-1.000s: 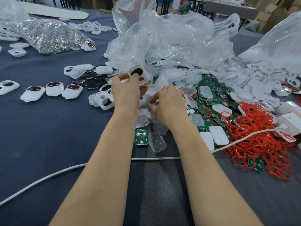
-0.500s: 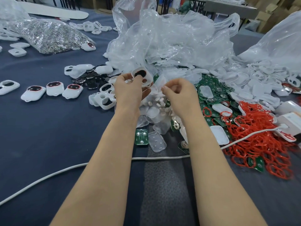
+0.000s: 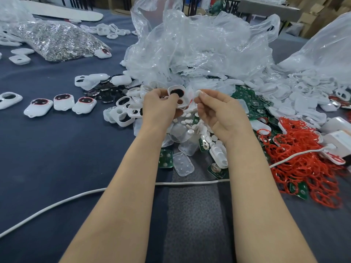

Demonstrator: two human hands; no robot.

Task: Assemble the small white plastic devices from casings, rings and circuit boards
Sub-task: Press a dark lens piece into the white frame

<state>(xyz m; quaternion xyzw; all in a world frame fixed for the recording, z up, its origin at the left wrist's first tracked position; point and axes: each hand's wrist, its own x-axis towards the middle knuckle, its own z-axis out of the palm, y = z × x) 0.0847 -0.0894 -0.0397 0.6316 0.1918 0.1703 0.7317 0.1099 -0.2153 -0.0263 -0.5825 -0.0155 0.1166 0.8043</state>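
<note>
Casing (image 3: 179,91) L hand (image 3: 157,109), disc (image 3: 198,93) R hand (image 3: 218,112)

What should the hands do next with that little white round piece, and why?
Probably move the right hand a little toward the left hand and seat the small white disc in the round hole of the white casing. The left hand grips the casing with its openings facing up. The right hand pinches the disc just beside it, not yet touching, and the hole looks empty.
</note>
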